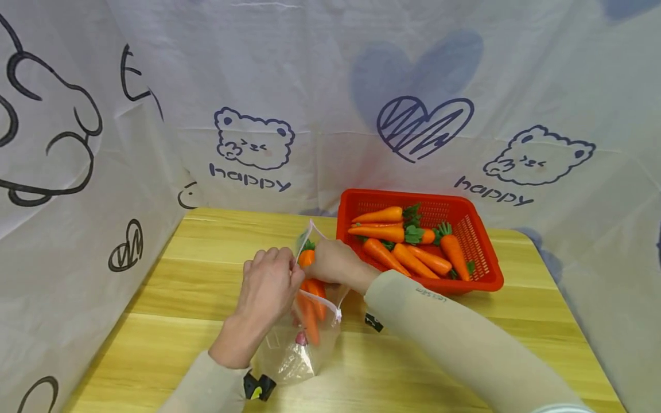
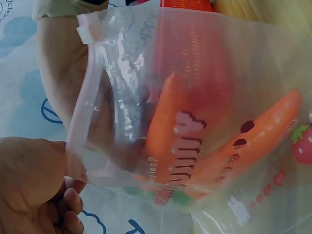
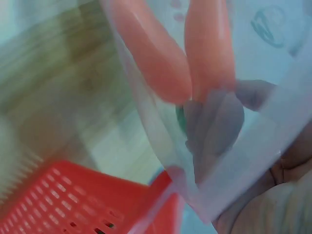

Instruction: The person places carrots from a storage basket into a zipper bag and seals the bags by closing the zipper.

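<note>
A clear zip bag (image 1: pixel 302 350) printed with strawberries stands on the wooden table (image 1: pixel 170 321) and holds orange toy carrots (image 1: pixel 311 307). My left hand (image 1: pixel 281 275) pinches the near left side of the bag's pink rim, and the left wrist view shows that hand (image 2: pixel 34 180) at the rim with two carrots (image 2: pixel 168 122) inside the bag (image 2: pixel 122 83). My right hand (image 1: pixel 324 261) grips the far side of the mouth. In the right wrist view its fingers (image 3: pixel 214 122) show dark through the film below two carrots (image 3: pixel 207 44).
A red mesh basket (image 1: pixel 488 275) with several more green-topped carrots (image 1: pixel 403 255) stands just right of the bag, close to my right forearm. White printed cloth walls enclose the table at the back and on both sides. The basket (image 3: pixel 58 200) also appears blurred under the bag.
</note>
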A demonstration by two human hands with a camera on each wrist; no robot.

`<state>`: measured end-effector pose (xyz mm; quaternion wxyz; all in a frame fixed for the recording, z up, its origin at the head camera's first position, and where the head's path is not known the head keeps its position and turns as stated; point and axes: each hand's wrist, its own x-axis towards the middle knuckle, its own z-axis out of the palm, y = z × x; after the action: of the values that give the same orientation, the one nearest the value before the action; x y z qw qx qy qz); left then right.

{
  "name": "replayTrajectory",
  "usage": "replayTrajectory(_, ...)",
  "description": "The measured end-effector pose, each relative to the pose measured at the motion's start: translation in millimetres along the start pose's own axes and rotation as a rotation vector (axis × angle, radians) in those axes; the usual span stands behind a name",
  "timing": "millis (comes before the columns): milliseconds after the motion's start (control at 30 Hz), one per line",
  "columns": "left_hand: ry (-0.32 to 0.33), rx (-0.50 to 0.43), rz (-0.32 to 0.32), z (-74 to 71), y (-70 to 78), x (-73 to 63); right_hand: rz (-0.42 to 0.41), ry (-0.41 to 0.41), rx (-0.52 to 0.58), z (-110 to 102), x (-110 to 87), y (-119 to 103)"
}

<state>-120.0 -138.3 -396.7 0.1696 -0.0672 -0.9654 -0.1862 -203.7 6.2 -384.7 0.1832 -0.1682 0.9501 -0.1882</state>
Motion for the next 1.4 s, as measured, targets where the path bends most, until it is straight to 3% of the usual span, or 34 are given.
replayTrajectory(200,0.005,-0.038,-0.07,1.6,-5.1,-1.2,-0.014,0.001,-0.152,-0.4,-10.8,0.2)
replayTrajectory(400,-0.023,-0.056,-0.094,-0.9,-11.3,-1.4,0.062,0.203,-0.248,-16.2,-23.7,18.1)
replayTrajectory(467,-0.026,-0.061,-0.099,-3.1,-13.4,-1.6,0.092,0.237,-0.251,-18.7,-26.4,27.7)
replayTrajectory(533,-0.029,-0.066,-0.11,-4.7,-15.8,-1.7,0.099,0.211,-0.226,-18.4,-27.3,37.3)
replayTrajectory(700,-0.042,-0.071,-0.132,-7.6,-19.8,-1.2,0.015,0.116,-0.062,-14.0,-28.4,54.2)
replayTrajectory(867,-0.041,-0.069,-0.138,-10.0,-22.9,-0.4,-0.006,0.178,0.03,-13.2,-30.1,60.4)
replayTrajectory(1200,-0.026,-0.102,-0.122,-8.8,-23.6,-4.0,-0.042,0.183,-0.014,1.8,-31.1,56.5)
replayTrajectory(1400,-0.042,-0.085,-0.149,-9.2,-27.4,-4.9,-0.044,0.214,0.093,0.0,-33.3,53.3)
